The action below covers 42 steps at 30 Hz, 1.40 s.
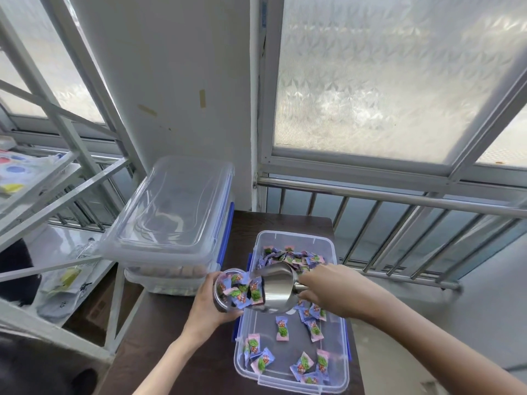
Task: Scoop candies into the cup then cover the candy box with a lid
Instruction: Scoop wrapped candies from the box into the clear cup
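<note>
My left hand [206, 309] holds a clear plastic cup [228, 292], tilted over the left edge of the open candy box [339, 283]. The cup is nearly full of wrapped candies. A metal scoop [278, 289] is gripped by its handle in my right hand [333, 289], and its mouth touches the cup's rim. Several wrapped candies [309, 327] lie scattered on the clear box's floor, with a pile at its far end. The clear lid [174, 206] with blue clips rests on top of another box at the left.
The dark brown table [182, 337] holds a stacked clear container [165, 280] beside the candy box. A white metal shelf frame [57, 181] stands at the left. Window railing [399, 212] runs behind the table, with floor space to the right.
</note>
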Tool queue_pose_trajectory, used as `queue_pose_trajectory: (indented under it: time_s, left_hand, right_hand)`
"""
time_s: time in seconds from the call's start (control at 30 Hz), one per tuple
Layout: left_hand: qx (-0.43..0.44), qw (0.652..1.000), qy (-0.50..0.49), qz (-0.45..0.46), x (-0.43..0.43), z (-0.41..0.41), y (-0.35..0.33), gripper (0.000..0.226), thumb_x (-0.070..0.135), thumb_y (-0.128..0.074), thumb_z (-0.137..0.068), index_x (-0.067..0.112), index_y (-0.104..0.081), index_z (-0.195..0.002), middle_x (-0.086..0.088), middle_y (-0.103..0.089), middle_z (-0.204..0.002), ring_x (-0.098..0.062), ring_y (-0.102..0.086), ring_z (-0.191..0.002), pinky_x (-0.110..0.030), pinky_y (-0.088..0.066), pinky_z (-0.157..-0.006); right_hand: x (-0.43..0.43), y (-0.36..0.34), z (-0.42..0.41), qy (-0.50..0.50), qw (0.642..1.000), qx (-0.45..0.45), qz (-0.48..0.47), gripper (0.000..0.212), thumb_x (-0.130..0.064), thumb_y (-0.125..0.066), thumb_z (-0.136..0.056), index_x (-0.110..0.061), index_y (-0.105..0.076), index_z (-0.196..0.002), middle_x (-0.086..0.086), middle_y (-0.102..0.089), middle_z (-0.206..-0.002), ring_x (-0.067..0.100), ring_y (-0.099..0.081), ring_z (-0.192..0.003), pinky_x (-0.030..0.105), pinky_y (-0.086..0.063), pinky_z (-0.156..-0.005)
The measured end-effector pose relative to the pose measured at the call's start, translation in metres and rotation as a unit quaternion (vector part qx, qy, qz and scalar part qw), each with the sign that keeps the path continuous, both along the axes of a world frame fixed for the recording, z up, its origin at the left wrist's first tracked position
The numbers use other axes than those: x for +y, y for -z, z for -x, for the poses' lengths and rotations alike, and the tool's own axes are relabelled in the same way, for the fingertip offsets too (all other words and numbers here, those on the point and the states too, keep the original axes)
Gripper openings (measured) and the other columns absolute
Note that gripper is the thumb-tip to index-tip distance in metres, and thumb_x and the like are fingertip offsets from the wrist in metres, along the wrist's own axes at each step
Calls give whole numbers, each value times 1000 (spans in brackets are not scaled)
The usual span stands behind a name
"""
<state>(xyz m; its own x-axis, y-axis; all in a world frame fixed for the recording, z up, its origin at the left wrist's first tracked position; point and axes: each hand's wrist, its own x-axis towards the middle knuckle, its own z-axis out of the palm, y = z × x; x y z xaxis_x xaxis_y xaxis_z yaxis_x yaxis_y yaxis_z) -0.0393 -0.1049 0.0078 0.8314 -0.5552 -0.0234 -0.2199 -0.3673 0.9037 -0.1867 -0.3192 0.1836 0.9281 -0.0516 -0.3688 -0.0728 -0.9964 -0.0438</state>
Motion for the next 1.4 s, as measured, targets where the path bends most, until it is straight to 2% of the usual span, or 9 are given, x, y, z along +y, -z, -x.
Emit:
queue_pose_trajectory:
  time_s: [0.17, 0.33, 0.5, 0.63, 0.83, 0.97, 1.07, 1.23, 1.4]
  left_hand:
    - [10, 1000, 0, 11, -4, -1, -5, 81, 14, -96, -46, 26, -53, -114, 4, -68, -110, -5, -66, -99, -14, -53, -80]
    - [8, 1000, -16, 21, 0, -3, -6, 81, 17, -96, -46, 31, -53, -112, 2, -69, -110, -8, -67, -101, -27, -56, -85]
    - [12, 1000, -17, 13, 1, -3, -2, 81, 22, -95, -45, 37, -50, -111, 4, -68, -112, -7, -65, -103, -24, -55, -86]
    - [9, 1000, -16, 5, -2, -4, 1, 82, 14, -96, -47, 31, -51, -113, 4, -68, -112, -5, -66, -102, -13, -52, -83]
    - [10, 1000, -25, 1, -6, -3, 2, 82, 19, -96, -43, 37, -49, -108, 4, -69, -109, -10, -66, -101, -32, -55, -87]
    - [13, 1000, -26, -2, -6, -3, 1, 85, 25, -95, -42, 36, -49, -111, 5, -68, -111, -10, -66, -103, -34, -55, -89]
    - [16, 1000, -27, -3, -5, -3, 1, 85, 31, -95, -40, 37, -49, -111, 5, -67, -112, -8, -65, -104, -33, -55, -89]
    - [16, 999, -32, -4, -5, -3, 3, 86, 31, -95, -40, 38, -48, -112, 5, -67, -113, -9, -65, -105, -38, -56, -92]
    - [13, 999, -35, -10, -4, -3, 4, 88, 34, -95, -41, 38, -47, -114, 7, -66, -115, -14, -64, -108, -46, -54, -94]
  right_hand:
    - [8, 7, -9, -7, 1000, -24, -9, 31, -32, -41, -100, -7, -58, -107, 16, -65, -106, 34, -61, -96, 31, -34, -66]
    - [1, 4, -10, 4, 999, -36, -14, 32, -34, -41, -99, -9, -60, -103, 15, -66, -102, 35, -61, -93, 32, -35, -64]
    - [-12, 5, -3, 28, 999, -25, -24, 34, -38, -40, -99, -10, -59, -101, 13, -66, -98, 34, -61, -89, 35, -39, -65]
    - [-16, 8, 7, 41, 999, -18, -31, 31, -40, -39, -99, -14, -56, -104, 11, -64, -101, 32, -60, -92, 34, -38, -65]
    - [-25, 4, 17, 51, 997, -27, -47, 30, -45, -38, -98, -20, -54, -102, 8, -65, -99, 31, -60, -92, 37, -43, -69]
    - [-30, 1, 20, 56, 997, -27, -46, 30, -44, -38, -99, -20, -54, -105, 5, -65, -98, 27, -57, -85, 35, -39, -66]
    - [-31, 0, 21, 52, 997, -24, -51, 29, -44, -38, -99, -21, -54, -105, 4, -65, -97, 27, -59, -88, 36, -42, -69]
    - [-34, -6, 18, 59, 997, -26, -50, 27, -44, -38, -99, -23, -55, -104, -4, -53, -79, 24, -51, -75, 36, -41, -67]
    - [-32, -11, 11, 48, 997, -41, -51, 28, -45, -38, -99, -24, -55, -105, 6, -67, -93, 30, -60, -86, 36, -43, -68]
